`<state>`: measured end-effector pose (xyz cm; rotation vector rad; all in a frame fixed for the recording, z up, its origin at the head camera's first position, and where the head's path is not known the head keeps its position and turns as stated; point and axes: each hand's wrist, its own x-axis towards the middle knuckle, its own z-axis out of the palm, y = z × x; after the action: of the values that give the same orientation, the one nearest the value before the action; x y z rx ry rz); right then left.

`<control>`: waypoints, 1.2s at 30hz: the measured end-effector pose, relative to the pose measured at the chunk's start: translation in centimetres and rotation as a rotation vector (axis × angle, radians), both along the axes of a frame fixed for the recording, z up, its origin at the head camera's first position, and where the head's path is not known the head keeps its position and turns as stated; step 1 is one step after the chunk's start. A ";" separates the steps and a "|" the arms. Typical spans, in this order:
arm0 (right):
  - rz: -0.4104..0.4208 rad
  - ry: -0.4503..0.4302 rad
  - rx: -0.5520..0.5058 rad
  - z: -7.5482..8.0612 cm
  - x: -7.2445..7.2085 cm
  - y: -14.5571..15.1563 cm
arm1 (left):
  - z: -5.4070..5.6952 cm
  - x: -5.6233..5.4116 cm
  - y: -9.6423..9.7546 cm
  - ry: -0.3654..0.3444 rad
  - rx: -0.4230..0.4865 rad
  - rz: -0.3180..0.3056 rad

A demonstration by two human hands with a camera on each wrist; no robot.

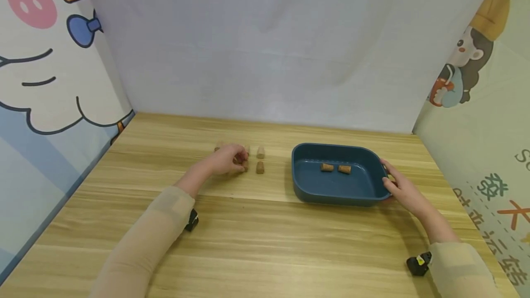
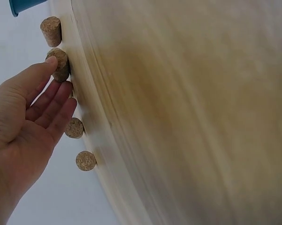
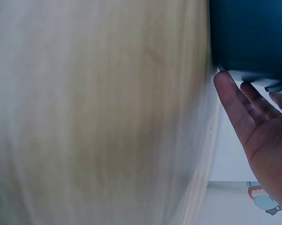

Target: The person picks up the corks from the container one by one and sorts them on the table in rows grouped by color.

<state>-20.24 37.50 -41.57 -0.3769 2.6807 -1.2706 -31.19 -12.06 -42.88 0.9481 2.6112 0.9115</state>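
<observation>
Cork (image 2: 61, 71) btwn L hand (image 2: 26, 115) thumb & fingertips (next cork (image 2: 51, 32) just beside).

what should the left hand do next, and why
Probably lift the tapered cork stopper toward the blue rectangular dish: the left hand has its thumb and fingertips at that stopper, two corks already lie inside the dish, and the right hand rests against its right end.

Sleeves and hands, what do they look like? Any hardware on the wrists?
Beige long sleeves, left and right, end near the wrists. Left hand and right hand: no gloves visible. Small black devices by both cuffs, left and right; the right one shows a yellow marking.
</observation>
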 end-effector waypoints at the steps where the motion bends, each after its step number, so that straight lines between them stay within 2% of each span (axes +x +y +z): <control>1: 0.001 0.002 0.001 0.0 0.0 0.0 | 0.0 0.0 0.0 -0.001 -0.005 0.006; 7: 0.007 0.004 -0.003 0.0 0.0 0.0 | -0.2 -0.1 0.1 -0.027 -0.043 0.048; 16: 0.003 0.006 0.000 0.0 0.0 0.0 | -0.3 0.1 -0.1 -0.035 -0.037 0.045; 36: -0.004 -0.003 0.001 0.1 0.1 0.0 | 0.4 0.4 -0.1 -0.044 -0.045 0.045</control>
<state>-20.11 37.48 -41.44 -0.3691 2.6810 -1.2692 -30.79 -12.21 -42.43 0.8512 2.6145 0.8698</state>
